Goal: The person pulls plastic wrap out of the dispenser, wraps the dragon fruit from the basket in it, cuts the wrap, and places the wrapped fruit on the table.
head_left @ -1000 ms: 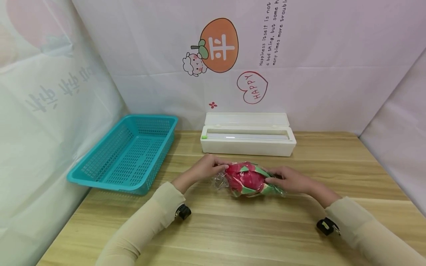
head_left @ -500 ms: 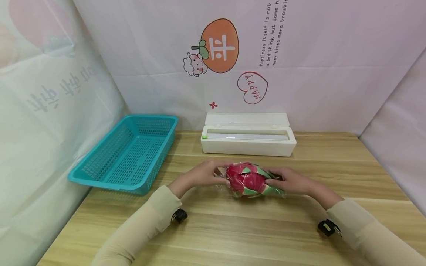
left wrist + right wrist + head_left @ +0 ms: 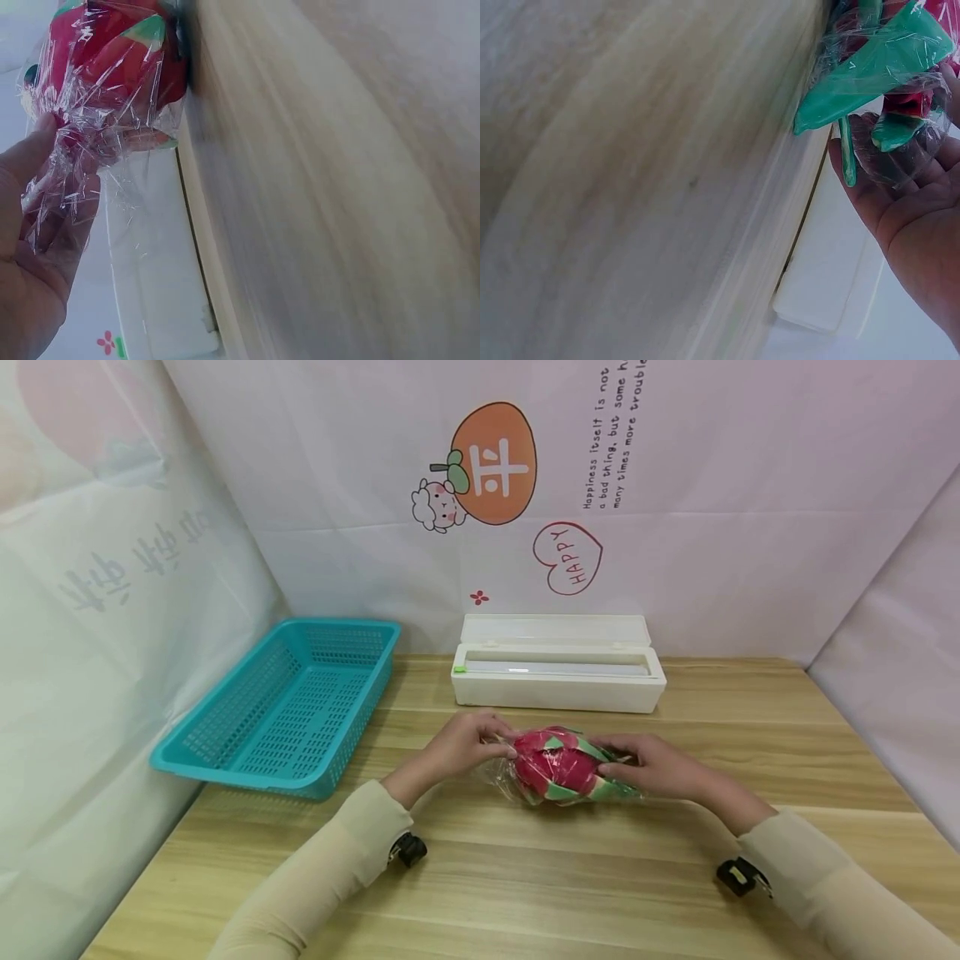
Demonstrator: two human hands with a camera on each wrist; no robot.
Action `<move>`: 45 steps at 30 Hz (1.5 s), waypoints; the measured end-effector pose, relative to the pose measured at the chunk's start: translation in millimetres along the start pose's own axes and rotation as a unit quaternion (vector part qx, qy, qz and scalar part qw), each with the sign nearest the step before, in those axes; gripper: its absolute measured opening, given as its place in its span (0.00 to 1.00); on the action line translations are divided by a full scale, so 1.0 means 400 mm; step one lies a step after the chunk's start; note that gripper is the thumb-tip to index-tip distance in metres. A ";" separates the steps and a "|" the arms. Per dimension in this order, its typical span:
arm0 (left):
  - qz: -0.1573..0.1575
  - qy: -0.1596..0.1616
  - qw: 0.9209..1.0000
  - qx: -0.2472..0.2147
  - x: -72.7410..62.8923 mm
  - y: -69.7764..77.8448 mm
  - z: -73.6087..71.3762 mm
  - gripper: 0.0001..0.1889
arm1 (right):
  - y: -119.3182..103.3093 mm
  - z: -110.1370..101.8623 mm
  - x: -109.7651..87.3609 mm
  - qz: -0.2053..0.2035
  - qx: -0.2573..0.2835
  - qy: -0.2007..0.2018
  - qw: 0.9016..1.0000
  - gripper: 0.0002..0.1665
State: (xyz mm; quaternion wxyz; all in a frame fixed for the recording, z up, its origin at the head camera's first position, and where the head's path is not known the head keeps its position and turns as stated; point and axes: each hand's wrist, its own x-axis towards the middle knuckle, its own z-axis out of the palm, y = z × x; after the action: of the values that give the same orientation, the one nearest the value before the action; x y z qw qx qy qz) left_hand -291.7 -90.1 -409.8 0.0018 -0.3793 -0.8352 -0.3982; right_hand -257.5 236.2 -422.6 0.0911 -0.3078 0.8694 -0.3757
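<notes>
A pink dragon fruit [image 3: 558,768] with green scales, wrapped in clear cling film [image 3: 90,135], lies on the wooden table in the middle of the head view. At its left end my left hand [image 3: 467,745] pinches the gathered film between thumb and fingers. In the left wrist view, the loose film bunches into creases across those fingers. My right hand [image 3: 651,765] holds the fruit's green-tipped right end, thumb in front and fingers behind. Film also covers the green scales [image 3: 877,71] in the right wrist view.
Behind the fruit stands a white cling film dispenser [image 3: 558,695] with its lid raised against the printed cloth backdrop [image 3: 337,560]. A teal mesh basket [image 3: 341,768] sits at the left on the wooden table [image 3: 525,877].
My left hand spread around the fruit's left end half a second ago, then drew its fingers together on the film, which now hangs out further. The right hand has stayed in place.
</notes>
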 end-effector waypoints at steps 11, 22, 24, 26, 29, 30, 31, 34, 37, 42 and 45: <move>-0.047 0.007 0.998 -0.046 0.014 -0.023 0.004 0.02 | 0.003 0.005 0.001 -0.005 -0.006 0.010 1.000 0.29; -0.087 -0.007 0.987 -0.135 0.004 -0.036 0.005 0.04 | 0.003 0.006 0.003 0.002 -0.006 0.012 1.000 0.28; -0.079 -0.012 0.985 -0.151 0.000 -0.039 0.002 0.05 | 0.003 0.005 0.002 0.004 0.000 0.009 1.000 0.28; -0.077 -0.018 0.984 -0.156 -0.005 -0.038 -0.004 0.06 | 0.002 0.004 0.002 0.005 0.003 0.007 1.000 0.29; -0.092 -0.025 0.986 -0.137 -0.011 -0.037 -0.017 0.15 | -0.001 0.003 0.002 0.003 0.005 0.005 1.000 0.29; -0.104 -0.027 0.986 -0.125 -0.013 -0.037 -0.021 0.17 | -0.001 0.003 0.002 0.002 0.004 0.006 1.000 0.29; -0.117 -0.029 0.987 -0.111 -0.015 -0.038 -0.025 0.19 | -0.001 0.003 0.003 0.001 0.004 0.005 1.000 0.29; -0.153 -0.043 0.985 -0.069 -0.018 -0.043 -0.031 0.22 | -0.002 0.004 0.003 0.000 0.002 0.005 1.000 0.29; -0.190 -0.063 0.977 -0.076 -0.020 -0.047 -0.028 0.21 | -0.001 0.005 0.004 0.002 0.002 0.004 1.000 0.29; -0.234 -0.059 0.959 -0.150 -0.021 -0.044 -0.016 0.21 | 0.004 0.006 0.006 0.001 -0.001 0.004 1.000 0.29; -0.242 -0.030 0.950 -0.195 -0.017 -0.037 -0.010 0.17 | 0.005 0.006 0.006 0.003 -0.001 0.003 1.000 0.29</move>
State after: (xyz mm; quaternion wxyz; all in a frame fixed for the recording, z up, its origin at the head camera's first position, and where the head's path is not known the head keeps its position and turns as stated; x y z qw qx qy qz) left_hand -297.5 -102.7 -419.0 -0.1937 -0.1699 -0.8076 -0.5304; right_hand -259.6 234.3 -425.5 0.0892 -0.3036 0.8710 -0.3758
